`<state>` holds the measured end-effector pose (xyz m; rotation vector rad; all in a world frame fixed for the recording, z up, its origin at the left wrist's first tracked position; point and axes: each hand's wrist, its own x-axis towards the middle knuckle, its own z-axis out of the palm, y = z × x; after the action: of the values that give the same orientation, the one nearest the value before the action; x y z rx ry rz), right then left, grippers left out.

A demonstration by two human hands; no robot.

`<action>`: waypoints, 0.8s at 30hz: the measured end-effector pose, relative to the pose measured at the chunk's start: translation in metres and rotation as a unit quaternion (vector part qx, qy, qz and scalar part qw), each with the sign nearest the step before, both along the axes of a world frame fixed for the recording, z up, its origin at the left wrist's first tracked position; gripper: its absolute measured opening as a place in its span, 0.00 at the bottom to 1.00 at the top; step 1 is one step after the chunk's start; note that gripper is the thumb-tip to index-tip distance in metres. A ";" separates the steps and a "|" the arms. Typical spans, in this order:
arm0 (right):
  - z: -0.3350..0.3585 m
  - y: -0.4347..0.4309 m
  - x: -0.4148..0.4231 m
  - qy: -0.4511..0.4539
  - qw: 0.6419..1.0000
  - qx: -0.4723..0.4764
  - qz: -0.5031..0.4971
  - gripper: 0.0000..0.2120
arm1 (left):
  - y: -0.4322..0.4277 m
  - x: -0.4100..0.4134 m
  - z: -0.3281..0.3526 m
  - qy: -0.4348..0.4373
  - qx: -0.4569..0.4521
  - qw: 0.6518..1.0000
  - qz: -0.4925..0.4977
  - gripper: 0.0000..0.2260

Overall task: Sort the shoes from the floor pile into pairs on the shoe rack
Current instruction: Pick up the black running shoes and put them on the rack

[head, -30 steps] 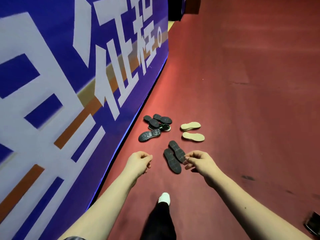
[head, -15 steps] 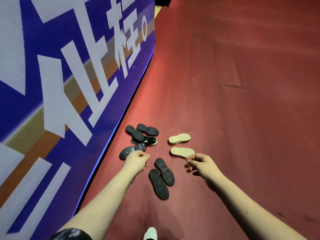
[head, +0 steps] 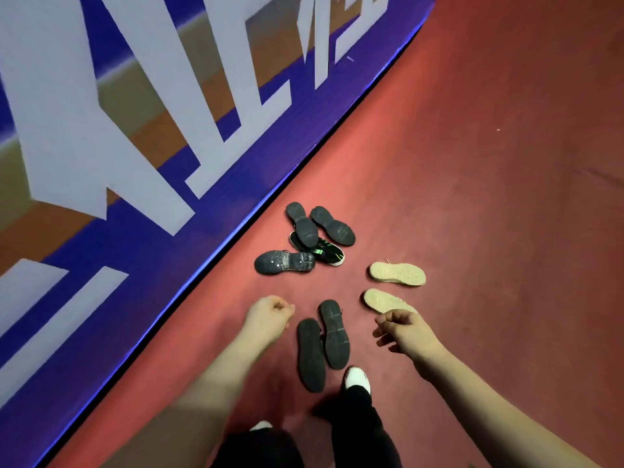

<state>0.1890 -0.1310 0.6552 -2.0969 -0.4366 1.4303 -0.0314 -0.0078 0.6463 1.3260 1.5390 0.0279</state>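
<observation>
Two black shoes (head: 334,336) lay soles up between my hands, left hand (head: 268,317) and right hand (head: 405,329) held forward, fingers loosely curled, holding nothing.

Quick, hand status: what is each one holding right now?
Left hand: fingers loosely curled, holding nothing.
Right hand: fingers loosely curled, holding nothing.

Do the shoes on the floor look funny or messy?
Yes. Nearly all lie upside down, soles up: the two beige shoes and the nearest dark pair too. By the blue wall, one dark shoe lies across a black-and-green shoe, the only one with its top showing.
</observation>
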 end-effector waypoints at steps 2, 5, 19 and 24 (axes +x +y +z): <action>-0.029 0.020 0.017 -0.007 0.999 -0.017 0.035 0.06 | 0.008 0.010 -0.033 0.018 -0.008 1.000 0.010 0.07; -0.067 0.039 0.033 -0.009 0.998 -0.036 0.051 0.08 | 0.012 0.015 -0.071 0.042 -0.019 0.999 0.016 0.06; -0.208 0.022 -0.030 -0.002 0.996 -0.088 -0.002 0.05 | 0.018 -0.050 -0.206 0.123 -0.029 0.985 -0.120 0.12; -0.300 0.014 -0.076 0.007 0.993 -0.115 -0.020 0.05 | -0.008 -0.084 -0.293 0.164 -0.056 0.974 -0.148 0.16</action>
<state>0.1127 -0.1175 0.3549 -2.2603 -0.2314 1.5341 -0.1157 -0.0162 0.3537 1.5098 1.5696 -0.4814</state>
